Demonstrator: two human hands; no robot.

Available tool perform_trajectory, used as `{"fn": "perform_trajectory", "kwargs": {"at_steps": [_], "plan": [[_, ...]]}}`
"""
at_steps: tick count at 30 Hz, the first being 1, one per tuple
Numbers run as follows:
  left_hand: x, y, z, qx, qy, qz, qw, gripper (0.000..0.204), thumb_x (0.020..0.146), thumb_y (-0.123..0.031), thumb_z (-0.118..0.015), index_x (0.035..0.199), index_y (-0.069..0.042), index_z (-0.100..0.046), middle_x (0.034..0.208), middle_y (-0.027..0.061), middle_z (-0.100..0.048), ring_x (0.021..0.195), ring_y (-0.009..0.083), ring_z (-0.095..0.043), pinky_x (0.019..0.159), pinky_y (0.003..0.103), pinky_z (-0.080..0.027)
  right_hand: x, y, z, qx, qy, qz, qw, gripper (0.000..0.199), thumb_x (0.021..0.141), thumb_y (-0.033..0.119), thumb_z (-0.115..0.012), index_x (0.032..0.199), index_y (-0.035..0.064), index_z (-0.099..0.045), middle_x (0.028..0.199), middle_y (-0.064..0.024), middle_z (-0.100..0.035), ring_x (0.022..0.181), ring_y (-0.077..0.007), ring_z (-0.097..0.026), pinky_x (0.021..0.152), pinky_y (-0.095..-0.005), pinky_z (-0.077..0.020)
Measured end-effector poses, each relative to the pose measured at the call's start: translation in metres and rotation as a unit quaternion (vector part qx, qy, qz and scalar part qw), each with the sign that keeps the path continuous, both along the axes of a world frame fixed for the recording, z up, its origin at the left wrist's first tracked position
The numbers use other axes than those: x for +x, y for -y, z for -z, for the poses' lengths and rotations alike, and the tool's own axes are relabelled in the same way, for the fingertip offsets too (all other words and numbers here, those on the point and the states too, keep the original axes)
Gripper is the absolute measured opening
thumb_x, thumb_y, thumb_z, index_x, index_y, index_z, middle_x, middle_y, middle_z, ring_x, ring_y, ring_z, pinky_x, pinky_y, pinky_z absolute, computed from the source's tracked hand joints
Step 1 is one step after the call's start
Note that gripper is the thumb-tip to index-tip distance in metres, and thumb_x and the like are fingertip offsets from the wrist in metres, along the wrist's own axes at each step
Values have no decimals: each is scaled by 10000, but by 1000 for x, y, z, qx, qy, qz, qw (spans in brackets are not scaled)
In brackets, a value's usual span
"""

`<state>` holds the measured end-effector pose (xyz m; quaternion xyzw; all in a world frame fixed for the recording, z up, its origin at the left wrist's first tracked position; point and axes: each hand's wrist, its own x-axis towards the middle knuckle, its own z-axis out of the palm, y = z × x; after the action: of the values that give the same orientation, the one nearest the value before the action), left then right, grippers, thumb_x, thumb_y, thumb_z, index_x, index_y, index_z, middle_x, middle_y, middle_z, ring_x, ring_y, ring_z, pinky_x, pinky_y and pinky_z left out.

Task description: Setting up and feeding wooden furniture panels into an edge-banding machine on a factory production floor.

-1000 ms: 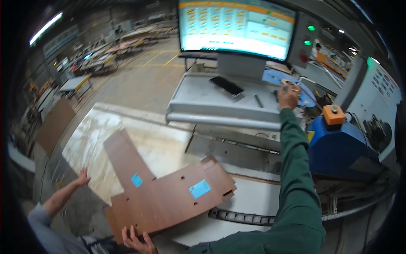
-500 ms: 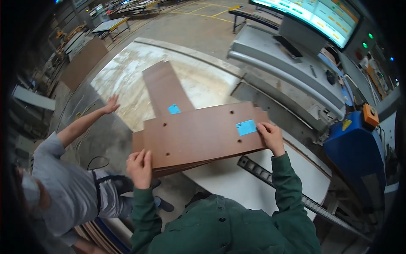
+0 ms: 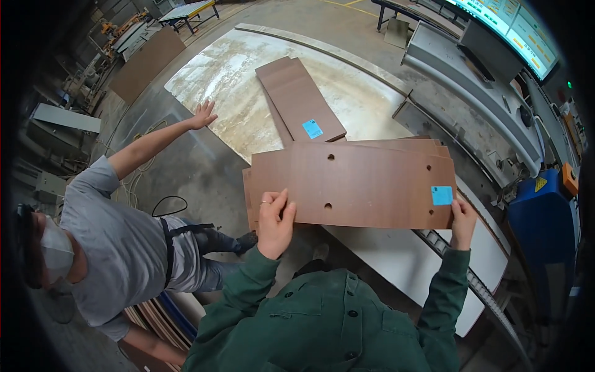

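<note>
A stack of flat brown panels [image 3: 378, 186] lies crosswise in front of me. The top panel has round holes and a light-blue label [image 3: 442, 195] at its right end. My left hand [image 3: 276, 226], wearing a ring, is closed at the stack's lower edge, left of the middle, thumb on top. My right hand [image 3: 463, 224] pinches the right end by the label. Fingers beneath the panels are hidden, and I cannot tell how much of the stack my hands bear. Beyond it, brown panels [image 3: 297, 96] with another blue label lie slightly fanned on a stained white board [image 3: 217, 74].
A person in a grey shirt [image 3: 124, 217] stands at the left, one arm reaching toward the board. A white tabletop [image 3: 384, 260] with a dark slotted rail [image 3: 477, 285] runs at the lower right. A grey console with a screen [image 3: 514, 31] and blue machine housing [image 3: 542, 229] stand right.
The view has shifted, and the stack with my hands now appears farther right. My left hand is farther in from the stack's left end. More of the far panels shows.
</note>
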<state>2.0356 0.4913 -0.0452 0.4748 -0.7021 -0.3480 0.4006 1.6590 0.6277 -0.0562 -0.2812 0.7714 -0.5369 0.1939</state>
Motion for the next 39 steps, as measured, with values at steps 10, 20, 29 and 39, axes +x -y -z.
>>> {"fn": "perform_trajectory", "kwargs": {"at_steps": [10,20,29,39], "plan": [[-49,-81,-67,70,-226,165,957,487,721,33,-629,1181,5,-470,1058,53,-388,954,114,-431,791,200,-377,17,-134,63,-309,278,199,887,245,884,210,-411,988,24,-532,977,-54,-564,896,-153,-530,806,-299,-408],[-142,-227,-109,20,-349,436,829,931,587,68,-724,1329,-77,-181,1019,112,-456,880,149,-512,762,275,-454,9,-281,136,-457,387,259,758,259,881,228,-410,1036,44,-506,1041,-59,-534,959,-201,-507,854,-344,-396],[-264,-205,-49,203,-283,274,896,240,828,-140,-562,987,39,-569,896,35,-583,768,80,-526,684,200,-423,48,-385,-15,-389,18,388,835,274,840,84,-490,1096,-12,-469,984,-45,-529,884,-118,-494,813,-247,-379],[-386,-215,104,370,-196,275,866,393,770,-309,-638,837,77,-609,790,74,-609,654,118,-546,597,244,-450,107,-385,-123,-270,19,195,943,608,669,36,-710,1150,-32,-344,1031,-105,-466,955,-158,-479,769,-305,-467]]}}
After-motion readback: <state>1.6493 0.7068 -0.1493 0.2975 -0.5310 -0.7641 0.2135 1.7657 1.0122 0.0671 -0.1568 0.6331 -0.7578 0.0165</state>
